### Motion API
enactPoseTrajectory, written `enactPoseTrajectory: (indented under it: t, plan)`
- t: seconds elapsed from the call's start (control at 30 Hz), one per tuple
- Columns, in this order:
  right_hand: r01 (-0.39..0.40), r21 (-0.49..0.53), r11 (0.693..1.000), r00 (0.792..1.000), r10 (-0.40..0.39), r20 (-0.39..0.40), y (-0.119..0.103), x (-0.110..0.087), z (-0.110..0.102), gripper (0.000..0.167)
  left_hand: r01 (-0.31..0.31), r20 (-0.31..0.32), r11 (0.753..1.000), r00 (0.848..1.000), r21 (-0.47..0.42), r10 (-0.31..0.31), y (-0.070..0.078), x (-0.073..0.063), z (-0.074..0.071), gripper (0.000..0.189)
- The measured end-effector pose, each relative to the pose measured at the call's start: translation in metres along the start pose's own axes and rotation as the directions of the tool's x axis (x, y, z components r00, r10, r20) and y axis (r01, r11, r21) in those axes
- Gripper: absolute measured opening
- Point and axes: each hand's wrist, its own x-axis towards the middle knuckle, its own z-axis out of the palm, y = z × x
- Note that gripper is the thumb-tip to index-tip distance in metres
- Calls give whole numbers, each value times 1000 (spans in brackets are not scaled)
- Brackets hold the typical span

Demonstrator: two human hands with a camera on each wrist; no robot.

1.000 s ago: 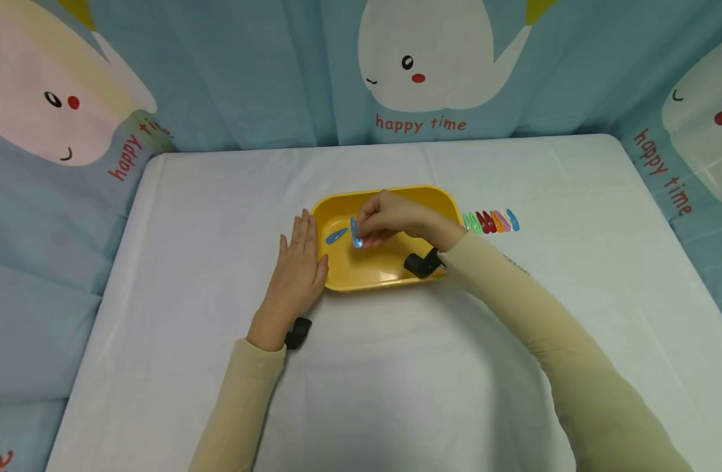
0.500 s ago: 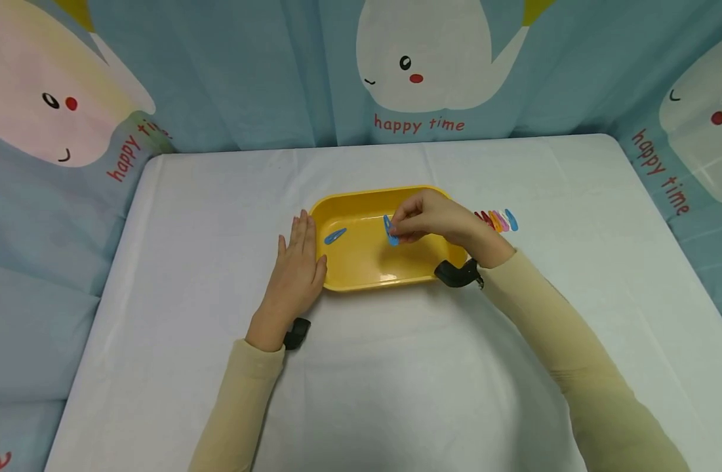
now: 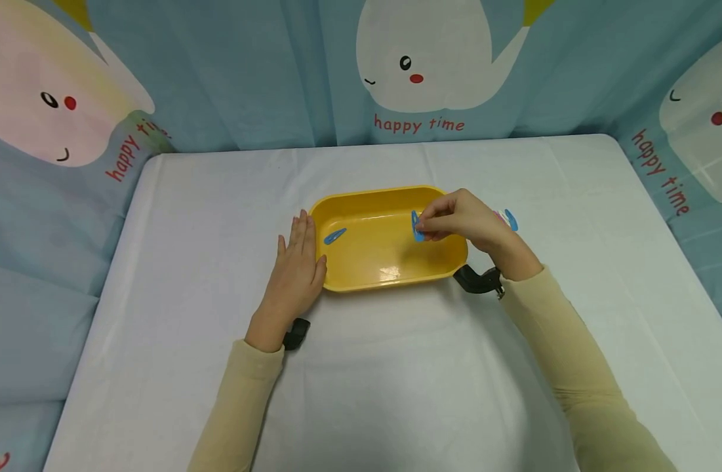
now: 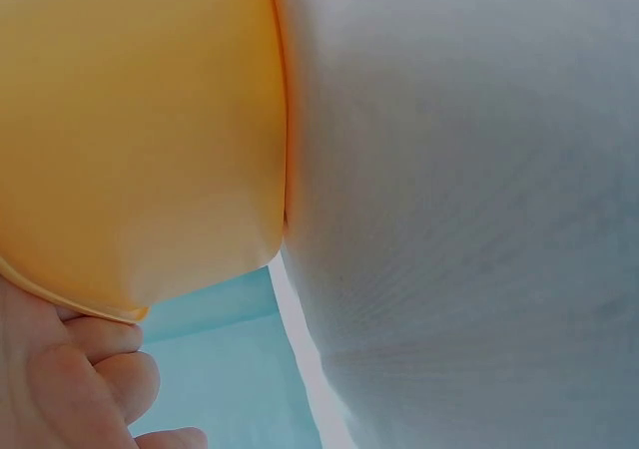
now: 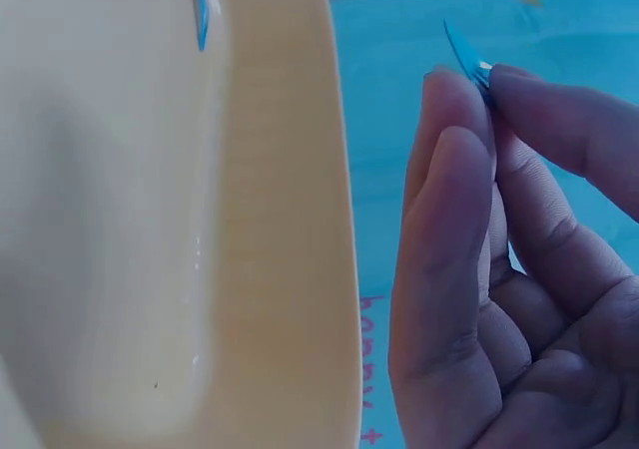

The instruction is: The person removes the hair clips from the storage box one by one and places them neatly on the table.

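Observation:
A blue snap hair clip point(image 3: 417, 227) is pinched between the thumb and fingers of my right hand point(image 3: 468, 221), over the right part of a yellow tray point(image 3: 390, 285). The right wrist view shows the held clip point(image 5: 465, 52) at the fingertips, above the tray's rim. Inside the tray, near its left end, lies another blue hair clip point(image 3: 335, 236). My left hand point(image 3: 296, 272) rests with straight fingers along the tray's left edge. In the left wrist view, fingers point(image 4: 125, 384) show below the tray's rim.
Past the tray's right end, a row of colourful hair clips point(image 3: 510, 220) lies on the white tablecloth point(image 3: 372, 367), mostly hidden behind my right hand. A blue curtain with whale prints point(image 3: 266, 78) stands behind the table.
My right hand has moved right across the tray, carrying the blue hair clip, and now covers most of the clip row. My left hand and the clip in the tray have stayed put.

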Motion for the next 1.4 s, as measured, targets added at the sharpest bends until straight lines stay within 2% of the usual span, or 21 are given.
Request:
enactPoseTrajectory:
  t: [0.27,0.47,0.57,0.7,0.97,1.17,1.4]
  plan:
    - [-17,-114,993,999,21,37,0,-1,7,15,3,5,1000,1000,0,-3,0,0,1,65]
    - [-7,-277,961,995,34,93,1,-5,14,12,4,5,1000,1000,-1,-4,1,-1,-1,65]
    - [13,-322,947,990,33,136,1,-6,17,10,3,4,1000,1000,-3,-3,1,-1,-2,65]
    - [48,-362,931,986,15,168,1,-6,21,10,-2,0,1000,1000,-5,2,0,0,-1,64]
    - [55,-382,922,986,11,167,-1,-12,21,11,0,0,1000,1000,-9,0,2,-1,-1,65]
    - [104,-394,913,978,-20,210,1,-10,24,13,-1,1,1000,1000,-14,1,1,-1,-1,64]
    - [123,-435,892,969,-14,245,6,-8,27,9,-1,7,1000,1000,-7,1,2,-1,-2,64]
